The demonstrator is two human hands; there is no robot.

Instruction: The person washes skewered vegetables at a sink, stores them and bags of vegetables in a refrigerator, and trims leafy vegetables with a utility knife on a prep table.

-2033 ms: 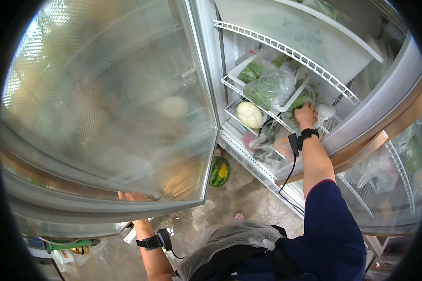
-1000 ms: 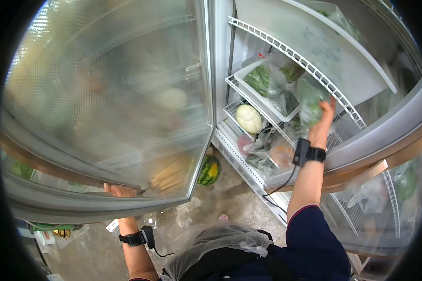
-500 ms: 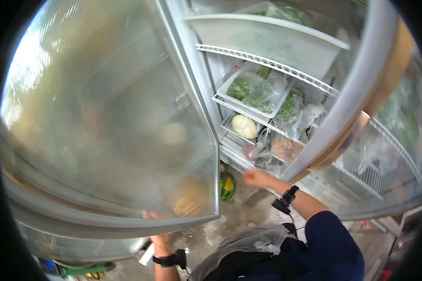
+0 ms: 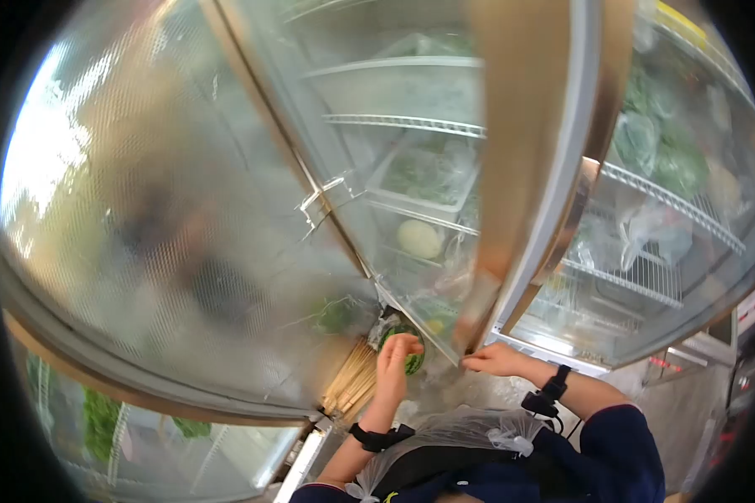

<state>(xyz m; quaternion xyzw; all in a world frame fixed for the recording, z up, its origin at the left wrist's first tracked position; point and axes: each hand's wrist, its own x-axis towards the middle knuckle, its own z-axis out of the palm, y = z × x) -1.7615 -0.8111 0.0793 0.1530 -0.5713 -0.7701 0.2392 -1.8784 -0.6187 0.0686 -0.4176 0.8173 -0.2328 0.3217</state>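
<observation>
My right hand (image 4: 491,359) reaches inward, its fingertips at the low corner of the glass door (image 4: 516,126), whose tan frame rises up and slightly rightward from them. The fingers look bunched together; I cannot tell whether they grip the edge or only touch it.

My left hand (image 4: 397,360) is raised just across from the right fingertips, apart from them. Its fingers are loosely curled, and I cannot tell whether the tips meet. Directly behind them, partly covered, is a green watermelon (image 4: 417,363). Down and left of these fingers lies a bundle of pale sticks (image 4: 352,383).

Above both sets of fingers, seen through the door, are a white tub (image 4: 428,197) with greens in it and, below that, a pale vegetable (image 4: 419,239). Well up and left of the left fingers is a hazy glass panel (image 4: 185,151). Up and right of the right fingers, bagged goods (image 4: 658,235) sit on wire racks (image 4: 679,197). Each wrist wears a black band (image 4: 552,391).
</observation>
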